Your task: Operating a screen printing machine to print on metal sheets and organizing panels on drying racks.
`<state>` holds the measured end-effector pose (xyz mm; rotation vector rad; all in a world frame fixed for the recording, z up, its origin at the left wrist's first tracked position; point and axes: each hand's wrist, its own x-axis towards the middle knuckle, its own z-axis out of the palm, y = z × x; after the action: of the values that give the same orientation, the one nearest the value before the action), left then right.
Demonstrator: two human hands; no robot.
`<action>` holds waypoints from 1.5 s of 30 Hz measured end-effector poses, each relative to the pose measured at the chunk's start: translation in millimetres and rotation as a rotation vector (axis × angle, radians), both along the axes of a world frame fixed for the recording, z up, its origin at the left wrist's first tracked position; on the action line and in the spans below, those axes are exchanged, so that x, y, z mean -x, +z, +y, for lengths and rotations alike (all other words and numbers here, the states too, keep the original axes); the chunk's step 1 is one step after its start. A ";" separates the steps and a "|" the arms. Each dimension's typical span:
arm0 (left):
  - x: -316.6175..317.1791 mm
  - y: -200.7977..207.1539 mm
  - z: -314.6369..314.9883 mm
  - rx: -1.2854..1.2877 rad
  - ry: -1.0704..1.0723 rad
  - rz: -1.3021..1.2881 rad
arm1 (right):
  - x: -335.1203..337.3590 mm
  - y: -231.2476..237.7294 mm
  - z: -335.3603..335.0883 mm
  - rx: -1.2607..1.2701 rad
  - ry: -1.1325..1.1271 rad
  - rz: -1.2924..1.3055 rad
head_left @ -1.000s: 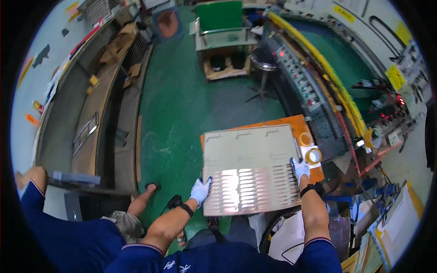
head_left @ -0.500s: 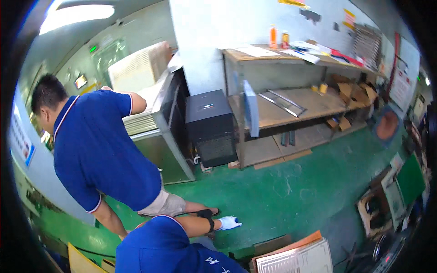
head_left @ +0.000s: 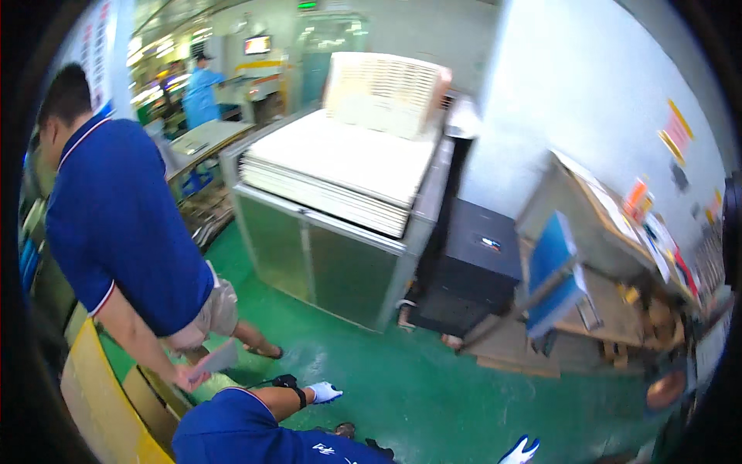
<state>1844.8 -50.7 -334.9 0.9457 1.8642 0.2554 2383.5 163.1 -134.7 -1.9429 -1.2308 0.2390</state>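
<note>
My left hand point(head_left: 324, 393), in a white glove with a black strap at the wrist, is held out over the green floor. It carries nothing, and its fingers are stretched out, partly blurred. At the lower edge my right hand point(head_left: 520, 451), also white-gloved, shows only in part, with its fingers apart and nothing in them. To the left stands a co-worker point(head_left: 127, 232) in a blue polo shirt, back towards me. The co-worker's lowered hand point(head_left: 189, 377) holds a thin pale flat piece point(head_left: 216, 359).
A metal cabinet point(head_left: 352, 271) ahead carries a stack of white sheets point(head_left: 340, 166). Beside it stands a black box point(head_left: 483, 247). Further right is a wooden shelf bench point(head_left: 610, 209) with a blue panel point(head_left: 553, 271). Yellow-edged boards point(head_left: 104, 387) lean at lower left. Another person point(head_left: 203, 93) works far back.
The view has swung left, so the cabinet and bench sit further right. My right hand has come into view. The printed panels at the lower edge have left it. The co-worker's flat piece now shows.
</note>
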 end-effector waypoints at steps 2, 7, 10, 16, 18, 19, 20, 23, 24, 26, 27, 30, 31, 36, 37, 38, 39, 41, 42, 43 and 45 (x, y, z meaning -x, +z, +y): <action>50.2 -2.0 -21.8 -0.012 0.172 -0.033 | 84.8 16.5 48.0 -0.128 0.190 -0.008; 151.4 0.5 -96.8 -0.095 0.761 -0.175 | 330.7 85.4 146.5 -0.302 0.735 0.280; 214.4 17.3 -125.9 -0.222 1.017 -0.191 | 462.2 128.9 192.9 -0.389 1.003 0.392; 310.0 43.7 -197.3 -0.310 1.562 -0.376 | 741.3 221.4 219.4 -0.315 1.538 0.531; 335.3 59.2 -224.2 -0.486 1.671 -0.446 | 836.6 256.0 190.2 -0.347 1.700 0.277; 349.2 70.9 -229.1 -0.561 1.735 -0.486 | 883.7 261.0 183.7 -0.292 1.779 0.305; 362.2 78.0 -238.5 -0.562 1.746 -0.483 | 930.6 261.9 175.6 -0.232 1.860 0.333; 413.9 71.6 -278.9 -0.641 1.879 -0.567 | 1051.9 279.1 125.4 -0.254 1.997 0.103; 433.6 64.3 -294.4 -0.648 1.880 -0.563 | 1087.2 283.7 102.3 -0.309 2.028 0.004; 477.7 50.8 -329.2 -0.690 1.963 -0.619 | 1156.6 284.2 59.2 -0.365 2.045 -0.125; 506.8 43.9 -345.3 -0.678 1.940 -0.601 | 1188.4 281.9 41.3 -0.381 2.044 -0.195; 596.1 33.4 -376.7 -0.705 1.951 -0.641 | 1275.8 259.8 14.5 -0.498 2.000 -0.407; 632.5 38.8 -379.9 -0.689 1.911 -0.653 | 1298.2 258.6 3.9 -0.481 1.986 -0.455; 827.9 111.5 -346.0 -0.779 1.612 -0.678 | 1389.0 246.6 -11.5 -0.310 1.839 -0.582; 866.8 125.6 -333.6 -0.800 1.557 -0.684 | 1404.7 241.4 -5.3 -0.304 1.795 -0.603; 902.2 136.3 -321.2 -0.822 1.505 -0.688 | 1420.8 238.0 1.3 -0.271 1.776 -0.593; 935.8 136.7 -310.0 -0.841 1.452 -0.655 | 1436.2 229.9 11.7 -0.284 1.756 -0.577; 996.1 147.6 -283.5 -0.812 1.349 -0.630 | 1463.0 219.0 34.6 -0.286 1.703 -0.549; 1022.2 149.1 -273.0 -0.792 1.306 -0.620 | 1473.6 217.9 42.7 -0.292 1.692 -0.512; 1043.6 147.9 -261.5 -0.732 1.264 -0.583 | 1480.1 217.6 47.8 -0.307 1.681 -0.491; 1086.6 142.4 -244.2 -0.634 1.278 -0.631 | 1499.1 220.0 58.2 -0.324 1.651 -0.449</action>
<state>758.2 -294.9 -192.5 -0.1376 1.5207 1.7493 884.4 221.4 85.3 -0.2883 -2.6893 0.3685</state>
